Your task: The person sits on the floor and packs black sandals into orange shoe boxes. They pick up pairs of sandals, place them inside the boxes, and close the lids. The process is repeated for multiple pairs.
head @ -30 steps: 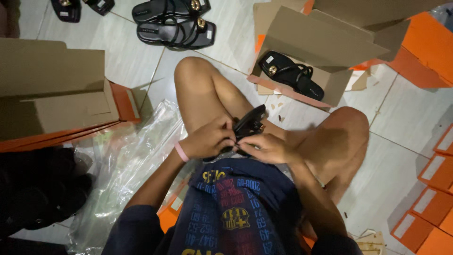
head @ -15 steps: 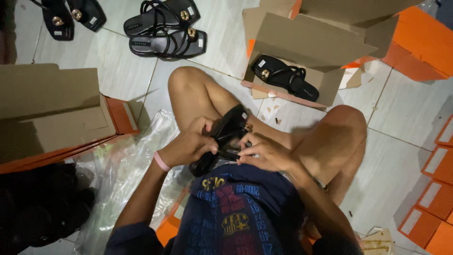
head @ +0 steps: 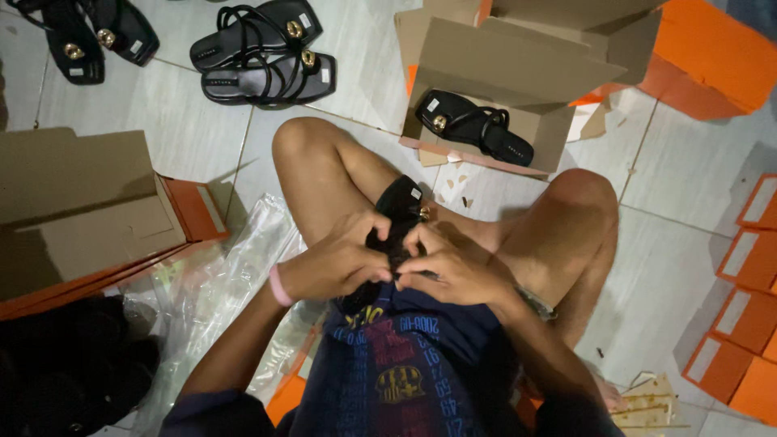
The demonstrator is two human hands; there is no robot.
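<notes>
1. The person sits on the tiled floor (head: 194, 137); an open box (head: 502, 89) at upper centre holds one sandal (head: 473, 128).
2. At centre frame, left hand (head: 336, 263) and right hand (head: 453, 267) both grip a black sandal (head: 396, 222) over the lap.
3. Steady, close fingerwork at its strap likely suits best.

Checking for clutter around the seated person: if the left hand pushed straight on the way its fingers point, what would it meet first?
The left hand points rightward; it would likely meet the right hand first, gripping the same black sandal, though depth is unclear.
</notes>
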